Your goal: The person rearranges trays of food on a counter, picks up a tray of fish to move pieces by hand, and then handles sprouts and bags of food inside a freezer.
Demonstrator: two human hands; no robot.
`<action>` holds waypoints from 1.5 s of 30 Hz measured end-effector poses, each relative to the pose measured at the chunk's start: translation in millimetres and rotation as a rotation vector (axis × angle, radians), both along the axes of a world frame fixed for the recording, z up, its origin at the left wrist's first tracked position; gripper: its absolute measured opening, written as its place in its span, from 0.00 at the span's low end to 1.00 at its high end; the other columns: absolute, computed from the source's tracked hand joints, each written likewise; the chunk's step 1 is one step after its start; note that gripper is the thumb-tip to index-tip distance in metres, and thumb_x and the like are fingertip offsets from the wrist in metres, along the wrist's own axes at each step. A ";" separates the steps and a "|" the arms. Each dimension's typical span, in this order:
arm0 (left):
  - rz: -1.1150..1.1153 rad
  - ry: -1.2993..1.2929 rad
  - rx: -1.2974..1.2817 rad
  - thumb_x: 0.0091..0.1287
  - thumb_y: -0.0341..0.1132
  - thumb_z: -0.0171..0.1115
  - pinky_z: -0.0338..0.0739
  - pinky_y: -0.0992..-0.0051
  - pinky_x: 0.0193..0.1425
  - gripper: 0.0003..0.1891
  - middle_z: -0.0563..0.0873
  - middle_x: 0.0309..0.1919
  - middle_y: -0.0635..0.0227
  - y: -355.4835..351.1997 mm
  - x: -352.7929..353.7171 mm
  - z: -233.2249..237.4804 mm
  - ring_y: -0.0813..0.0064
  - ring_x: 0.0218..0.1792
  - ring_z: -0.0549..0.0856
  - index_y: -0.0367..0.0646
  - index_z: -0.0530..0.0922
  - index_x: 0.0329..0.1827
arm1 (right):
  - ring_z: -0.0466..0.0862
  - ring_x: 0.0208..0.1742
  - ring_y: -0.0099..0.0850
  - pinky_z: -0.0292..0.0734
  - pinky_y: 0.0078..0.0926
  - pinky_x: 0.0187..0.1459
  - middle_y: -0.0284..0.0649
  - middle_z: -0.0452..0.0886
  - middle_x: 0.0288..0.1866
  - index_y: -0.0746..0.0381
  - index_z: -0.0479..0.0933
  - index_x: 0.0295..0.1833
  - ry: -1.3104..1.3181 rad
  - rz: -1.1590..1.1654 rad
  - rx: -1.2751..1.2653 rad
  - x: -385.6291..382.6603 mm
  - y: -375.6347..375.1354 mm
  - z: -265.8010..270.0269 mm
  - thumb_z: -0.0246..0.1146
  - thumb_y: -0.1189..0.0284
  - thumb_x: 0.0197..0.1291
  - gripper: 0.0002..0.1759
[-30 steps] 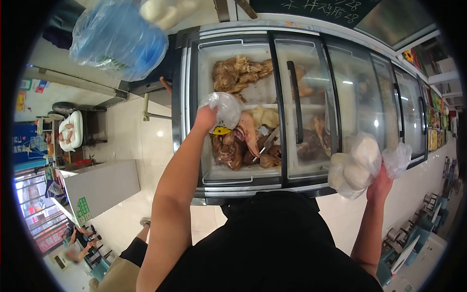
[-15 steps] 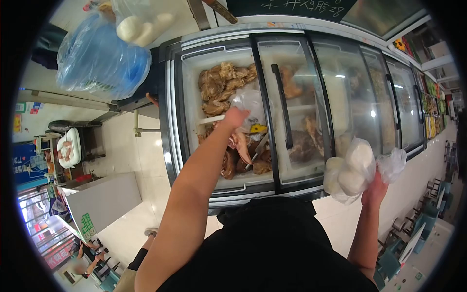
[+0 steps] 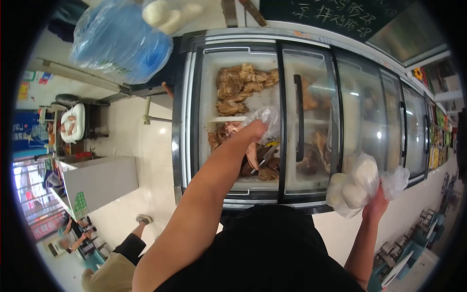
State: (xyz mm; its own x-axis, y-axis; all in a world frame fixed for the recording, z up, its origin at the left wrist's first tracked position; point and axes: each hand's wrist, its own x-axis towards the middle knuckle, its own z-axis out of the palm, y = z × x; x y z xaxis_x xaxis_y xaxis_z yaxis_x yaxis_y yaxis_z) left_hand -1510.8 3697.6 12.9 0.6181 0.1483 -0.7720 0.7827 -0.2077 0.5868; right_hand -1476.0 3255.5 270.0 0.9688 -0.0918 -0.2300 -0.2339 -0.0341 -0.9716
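Inside the open section of a glass-topped display case, my left hand (image 3: pixel 255 132) is closed on a clear plastic bag (image 3: pixel 266 116). Its fingers are partly hidden by the wrist and the film. Brown cooked meat pieces (image 3: pixel 233 83) lie beyond the divider; more meat, a pinkish pointed piece (image 3: pixel 252 156) and a metal blade-like tool (image 3: pixel 268 153) lie below the hand. At the case's front edge, my right hand (image 3: pixel 376 205) grips the gathered neck of a clear bag of white buns (image 3: pixel 352 187).
Sliding glass panels with a black handle (image 3: pixel 298 118) cover the case's right sections. A blue plastic-wrapped bundle (image 3: pixel 124 44) stands at upper left. Another person in a tan top (image 3: pixel 109 273) is at lower left. A chalkboard (image 3: pixel 335 19) is behind.
The view has shifted, so the case appears farther right and lower. My left hand still holds the plastic bag inside the case; my right hand still holds the buns.
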 end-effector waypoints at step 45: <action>0.480 -0.428 0.432 0.59 0.45 0.66 0.79 0.66 0.43 0.18 0.86 0.32 0.56 -0.4 -195.1 106.2 0.61 0.37 0.86 0.39 0.82 0.43 | 0.80 0.54 0.32 0.77 0.34 0.57 0.41 0.78 0.55 0.66 0.73 0.59 -0.139 -0.047 0.062 -59.1 -24.6 27.8 0.57 0.72 0.69 0.15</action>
State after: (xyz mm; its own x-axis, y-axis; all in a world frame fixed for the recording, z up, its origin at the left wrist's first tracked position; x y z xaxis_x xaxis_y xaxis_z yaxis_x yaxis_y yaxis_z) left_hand -1706.0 3697.2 119.1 0.6416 0.7090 -0.2928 0.5680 -0.1825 0.8025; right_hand -1535.2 3230.9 297.7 0.9868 -0.1273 -0.1005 -0.0968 0.0350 -0.9947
